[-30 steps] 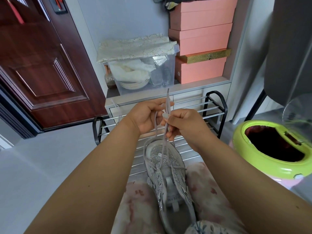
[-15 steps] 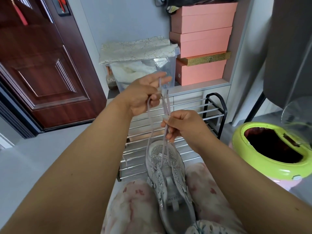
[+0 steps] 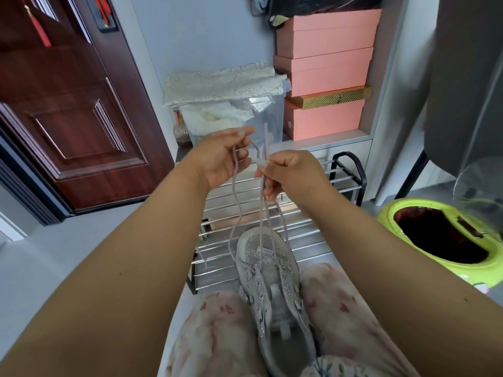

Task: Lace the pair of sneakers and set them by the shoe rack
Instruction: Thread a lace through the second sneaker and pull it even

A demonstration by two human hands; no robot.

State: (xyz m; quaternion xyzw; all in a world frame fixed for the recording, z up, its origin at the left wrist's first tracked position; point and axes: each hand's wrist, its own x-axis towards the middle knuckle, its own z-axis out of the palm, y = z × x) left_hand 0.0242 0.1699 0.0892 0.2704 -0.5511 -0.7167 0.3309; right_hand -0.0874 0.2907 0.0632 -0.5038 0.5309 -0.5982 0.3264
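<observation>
Both hands are up in front of the chest, working the lace. The right hand has its fingers curled in tight, pinching the shoelace between thumb and fingers; one lace end pokes straight up above the knuckles, and strands drop from under the hand to the shoe. The left hand sits just beside it, palm turned inward, fingers loosely bent, with a strand of the same lace running across the palm and hanging down in a wavy line; the forefinger and thumb meet at the top of that strand, though whether they truly pinch it I cannot tell.

Below the hands, the grey mesh sneaker lies wedged between the person's knees, toe pointing away, tongue up, glittery trim along the eyelets. Only the lowest eyelets carry lace; the upper ones stand bare. The knees wear pale floral trousers.

Just past the toe stands the metal shoe rack, black frame, silver bars. Behind it, a clear plastic storage bin under a lacy cloth, and a stack of pink boxes on a white shelf. At right, a lime-green tub. At left, a dark red door.
</observation>
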